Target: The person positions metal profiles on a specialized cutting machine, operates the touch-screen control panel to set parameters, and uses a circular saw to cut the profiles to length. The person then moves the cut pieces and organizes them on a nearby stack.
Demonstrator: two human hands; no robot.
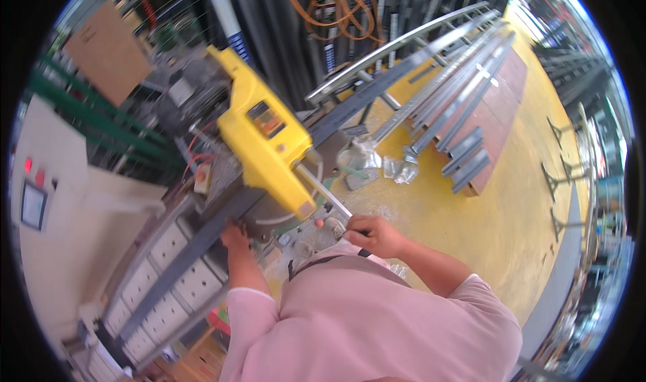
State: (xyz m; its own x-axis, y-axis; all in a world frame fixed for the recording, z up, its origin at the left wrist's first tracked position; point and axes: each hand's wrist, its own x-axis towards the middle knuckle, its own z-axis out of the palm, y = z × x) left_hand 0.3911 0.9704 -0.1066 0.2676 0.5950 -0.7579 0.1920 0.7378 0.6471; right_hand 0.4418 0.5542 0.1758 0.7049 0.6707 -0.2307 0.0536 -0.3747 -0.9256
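Observation:
A yellow machine housing [266, 130], shaped like a saw guard, stands in front of me with a dark label panel on its face. From its near side a silver lever [324, 192] slants toward me, and my right hand [374, 235] is closed around its end. A long dark grey metal bar [182, 264] runs along the machine bed and passes under the housing. Beside the housing, my left hand [233, 235] grips the near edge of this bar; its fingertips are partly hidden. The blade, if there is one, cannot be seen.
At left stands a beige control cabinet [50, 173] with a screen and red light. Metal bars [464, 157] lie on a reddish-brown board on the yellow floor. A ladder-like frame [397, 56] and orange hose [336, 5] are behind. Scraps [363, 160] litter the floor nearby.

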